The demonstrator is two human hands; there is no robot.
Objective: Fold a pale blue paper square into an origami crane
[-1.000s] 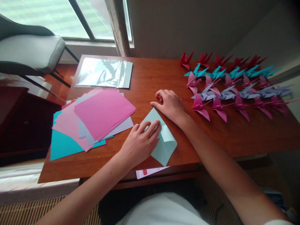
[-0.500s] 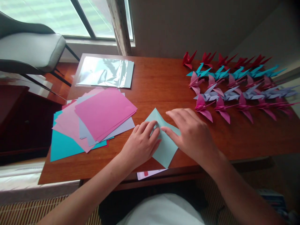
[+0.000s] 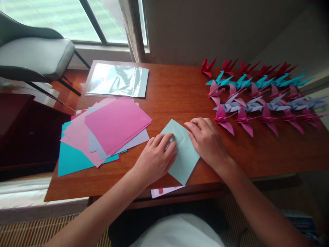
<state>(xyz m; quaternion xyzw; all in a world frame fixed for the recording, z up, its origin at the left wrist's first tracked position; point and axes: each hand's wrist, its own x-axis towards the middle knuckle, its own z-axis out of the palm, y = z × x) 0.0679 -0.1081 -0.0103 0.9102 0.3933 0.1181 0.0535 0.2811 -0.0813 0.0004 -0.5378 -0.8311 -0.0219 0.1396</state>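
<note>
A pale mint square of origami paper point(image 3: 183, 161) lies turned like a diamond near the table's front edge, with faint creases across its upper part. My left hand point(image 3: 160, 152) rests on its left side, fingers curled and pressed down on the sheet, hiding the left corner. On the opposite side, my right hand point(image 3: 207, 139) has its fingers bent together at the upper right edge. Its thumb is mostly hidden, and the right corner is partly covered by the hand.
Loose pink, lilac and turquoise sheets point(image 3: 118, 125) lie fanned out at left. Behind them is a shiny plastic-wrapped paper pack point(image 3: 117, 80). Rows of folded paper cranes point(image 3: 243, 80) stand at right on the wooden table point(image 3: 174, 92). A grey chair point(image 3: 33, 55) is by the window.
My right hand has lowered onto the paper's right side and its spread fingers have closed in. The sheet's raised right part now lies flatter. My left hand stays in place on the paper.
</note>
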